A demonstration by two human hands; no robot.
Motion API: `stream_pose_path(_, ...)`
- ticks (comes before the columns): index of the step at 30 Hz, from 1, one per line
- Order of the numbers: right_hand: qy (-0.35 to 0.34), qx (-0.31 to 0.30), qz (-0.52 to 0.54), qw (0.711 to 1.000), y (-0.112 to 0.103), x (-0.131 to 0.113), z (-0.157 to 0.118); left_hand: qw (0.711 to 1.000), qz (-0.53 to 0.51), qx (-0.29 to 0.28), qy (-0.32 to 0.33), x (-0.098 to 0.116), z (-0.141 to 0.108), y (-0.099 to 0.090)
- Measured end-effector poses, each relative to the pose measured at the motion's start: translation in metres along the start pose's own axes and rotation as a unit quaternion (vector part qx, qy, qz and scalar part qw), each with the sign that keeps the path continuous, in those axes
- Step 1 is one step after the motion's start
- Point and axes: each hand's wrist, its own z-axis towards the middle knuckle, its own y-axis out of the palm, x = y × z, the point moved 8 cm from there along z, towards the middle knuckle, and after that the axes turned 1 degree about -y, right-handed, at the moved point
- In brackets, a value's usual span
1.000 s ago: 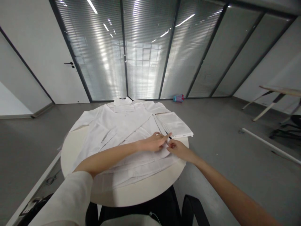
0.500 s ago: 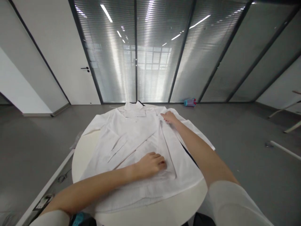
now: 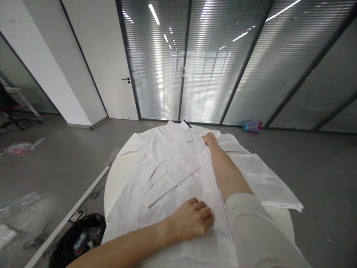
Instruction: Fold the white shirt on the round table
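Right hand (image 3: 210, 139) advanced; shirt (image 3: 173, 160) points lengthwise away.

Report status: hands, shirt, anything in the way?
Left hand over white shirt; right hand near its collar. Shirt spread across round table, one sleeve overhanging the edge. Right forearm covers part of the fabric.

Dark-framed glass partitions (image 3: 212, 85) with horizontal blinds (image 3: 158, 93) line the far side beyond a grey floor (image 3: 312, 178), strip lights (image 3: 154, 14) showing in them, while a white door (image 3: 108, 56) with a black handle (image 3: 126, 79) stands to their left and a blue, red-ended cylindrical item (image 3: 251, 126) lies at their foot, far right. Near left, a black-lined bin (image 3: 63, 245) with litter (image 3: 85, 240) inside stands beside a white rail (image 3: 67, 217), with coiled cables (image 3: 39, 238) and clear plastic (image 3: 21, 204) farther left. To the left of a pale pillar (image 3: 65, 74), a dark chair (image 3: 7, 102) stands by a white table (image 3: 26, 100).
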Motion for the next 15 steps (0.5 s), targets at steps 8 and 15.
stream_pose_path(8,-0.128,-0.005,-0.004,0.992,-0.001,-0.080,0.008,0.995,0.026,0.064,-0.076,0.000,-0.052,-0.039)
stream_pose_path(15,-0.193,-0.053,-0.040,0.979,0.049,-0.118,-0.010,0.991,0.006,0.055,-0.121,-0.006,-0.080,-0.038)
